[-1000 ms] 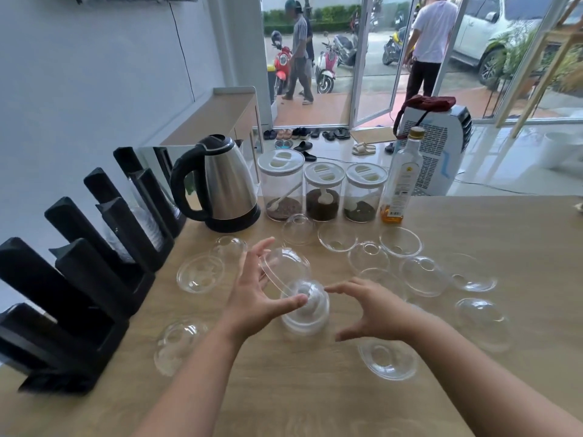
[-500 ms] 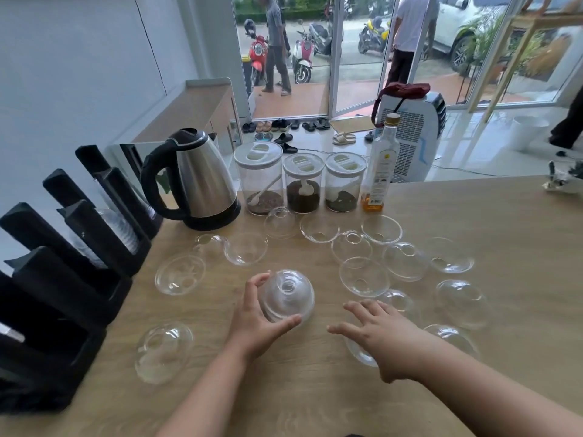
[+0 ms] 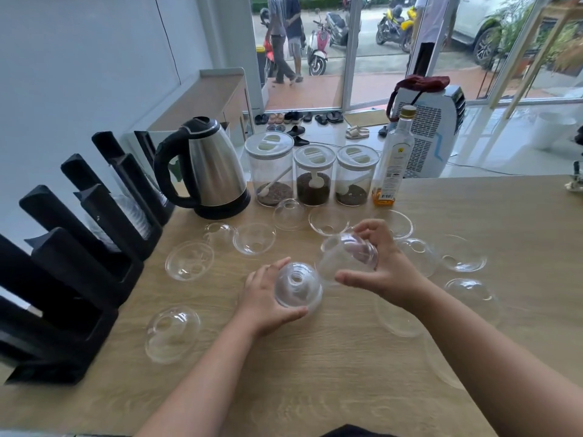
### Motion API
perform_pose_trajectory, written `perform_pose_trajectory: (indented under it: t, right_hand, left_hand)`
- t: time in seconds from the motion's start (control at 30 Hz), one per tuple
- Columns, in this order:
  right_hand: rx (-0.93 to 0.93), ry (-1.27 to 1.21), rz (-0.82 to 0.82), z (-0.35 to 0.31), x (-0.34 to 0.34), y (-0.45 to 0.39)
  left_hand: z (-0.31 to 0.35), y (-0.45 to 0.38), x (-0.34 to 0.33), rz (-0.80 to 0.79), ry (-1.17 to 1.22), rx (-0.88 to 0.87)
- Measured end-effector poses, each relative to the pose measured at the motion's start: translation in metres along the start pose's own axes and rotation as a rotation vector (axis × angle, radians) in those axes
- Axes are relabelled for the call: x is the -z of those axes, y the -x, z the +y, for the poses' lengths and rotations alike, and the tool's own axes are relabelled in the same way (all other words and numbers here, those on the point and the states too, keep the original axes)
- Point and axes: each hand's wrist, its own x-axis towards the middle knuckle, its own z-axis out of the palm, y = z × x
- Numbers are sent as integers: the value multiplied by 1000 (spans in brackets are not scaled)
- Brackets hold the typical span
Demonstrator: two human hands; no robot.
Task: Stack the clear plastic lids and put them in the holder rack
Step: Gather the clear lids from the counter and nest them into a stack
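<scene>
My left hand grips a small stack of clear dome lids standing dome-up on the wooden table. My right hand holds another clear dome lid, tilted and lifted just right of the stack. Several more clear lids lie scattered on the table, among them a lid at the front left, a lid by the rack and a lid at the right. The black holder rack stands along the left edge with clear lids in some slots.
A steel kettle stands at the back left. Beside it are three clear canisters and a glass bottle. A white air cooler stands behind the table. People and scooters are outside the glass doors.
My right hand picked a lid off the table and raised it beside the stack. My left hand kept its grip on the stack.
</scene>
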Motion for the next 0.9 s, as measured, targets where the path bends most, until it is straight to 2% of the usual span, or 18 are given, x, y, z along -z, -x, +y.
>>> perform_pose_trajectory:
  t: [0.13, 0.3, 0.53, 0.7, 0.9]
  right_hand:
    - [-40, -160, 84, 3, -15, -9]
    - [-75, -89, 132, 16, -38, -16]
    - [-66, 221, 0, 35, -65, -21]
    - [-67, 288, -49, 43, -73, -22]
    - [-95, 289, -73, 50, -77, -23]
  left_hand:
    - [6, -5, 7, -48, -54, 10]
    - [4, -4, 7, -58, -53, 46]
    - [8, 1, 10, -79, -14, 90]
    - [-4, 17, 22, -40, 78, 105]
    - [-25, 51, 49, 90, -71, 147]
